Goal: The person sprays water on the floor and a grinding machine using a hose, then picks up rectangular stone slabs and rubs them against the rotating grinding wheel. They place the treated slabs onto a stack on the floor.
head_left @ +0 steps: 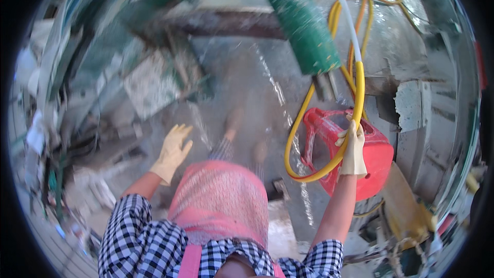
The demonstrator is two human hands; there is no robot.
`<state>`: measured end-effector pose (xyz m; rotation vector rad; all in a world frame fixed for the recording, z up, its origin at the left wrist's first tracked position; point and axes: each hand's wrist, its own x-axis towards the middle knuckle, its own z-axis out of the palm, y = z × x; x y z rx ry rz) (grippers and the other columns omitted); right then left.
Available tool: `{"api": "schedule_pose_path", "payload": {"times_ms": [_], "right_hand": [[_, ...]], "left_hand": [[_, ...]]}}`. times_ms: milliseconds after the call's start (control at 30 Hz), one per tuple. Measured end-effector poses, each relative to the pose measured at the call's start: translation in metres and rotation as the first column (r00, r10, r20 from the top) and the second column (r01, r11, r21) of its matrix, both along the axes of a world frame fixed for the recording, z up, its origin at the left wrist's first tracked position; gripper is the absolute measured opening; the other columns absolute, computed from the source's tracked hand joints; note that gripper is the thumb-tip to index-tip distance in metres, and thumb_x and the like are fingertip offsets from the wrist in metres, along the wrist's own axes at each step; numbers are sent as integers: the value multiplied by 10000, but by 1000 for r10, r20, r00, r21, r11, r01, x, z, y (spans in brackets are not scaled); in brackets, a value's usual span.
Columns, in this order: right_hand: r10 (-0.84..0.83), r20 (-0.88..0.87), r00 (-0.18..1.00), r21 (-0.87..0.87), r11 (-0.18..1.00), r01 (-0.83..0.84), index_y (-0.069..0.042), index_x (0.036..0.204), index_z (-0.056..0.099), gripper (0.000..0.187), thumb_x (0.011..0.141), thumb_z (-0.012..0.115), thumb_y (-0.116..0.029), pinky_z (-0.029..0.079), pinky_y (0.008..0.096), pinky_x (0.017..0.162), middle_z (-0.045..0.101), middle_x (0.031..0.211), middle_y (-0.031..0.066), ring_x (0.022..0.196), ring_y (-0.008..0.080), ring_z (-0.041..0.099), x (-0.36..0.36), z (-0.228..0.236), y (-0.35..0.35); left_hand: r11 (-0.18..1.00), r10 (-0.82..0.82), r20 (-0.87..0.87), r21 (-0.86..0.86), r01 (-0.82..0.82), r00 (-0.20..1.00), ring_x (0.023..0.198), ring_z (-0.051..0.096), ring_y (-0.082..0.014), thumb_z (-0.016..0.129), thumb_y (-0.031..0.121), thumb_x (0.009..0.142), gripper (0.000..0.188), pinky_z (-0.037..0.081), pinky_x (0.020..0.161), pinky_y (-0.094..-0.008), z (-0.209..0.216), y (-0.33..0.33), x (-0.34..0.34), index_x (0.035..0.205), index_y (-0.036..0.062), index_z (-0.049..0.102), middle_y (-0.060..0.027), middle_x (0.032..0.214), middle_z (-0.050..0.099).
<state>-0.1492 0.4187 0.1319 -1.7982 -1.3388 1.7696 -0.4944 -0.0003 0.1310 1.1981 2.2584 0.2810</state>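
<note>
My right hand (353,150), in a pale rubber glove, is closed around a yellow hose (359,90). The hose hangs in a loop below and left of the hand, and a whitish tube (346,5) continues from its upper part. Just behind that hand is a red plastic stool (379,162), apparently tipped on its side. My left hand (174,152), gloved alike, hangs in the air left of my pink apron (221,195). Its fingers are stretched out and it holds nothing.
A thick green cylinder (303,25) slants down from the top, with metal prongs at its end. A rusty beam (231,23) crosses behind it. More yellow hose (366,20) coils at the upper right. Wet grey floor (257,92) lies ahead, blurred; clutter lines the left.
</note>
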Motion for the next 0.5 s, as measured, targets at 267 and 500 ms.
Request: {"api": "schedule_pose_path", "payload": {"times_ms": [267,500], "right_hand": [[306,308,901,-147,951,-273,-76,1292,563,436,1043,560,-435,445,261,447,578,654,41,463,128,530,56,-49,-39],[697,323,640,-241,715,-657,-64,1194,585,334,1059,538,-366,458,263,520,544,662,14,532,103,528,-15,-43,-97]], "left_hand": [[875,465,-55,-122,-469,883,1225,605,-378,697,156,862,462,454,1094,-455,17,-145,113,1298,18,630,-193,1241,689],[693,720,17,-43,-719,693,1143,650,-354,705,159,854,462,489,1037,-449,19,-232,184,1294,42,632,-165,1187,712]]}}
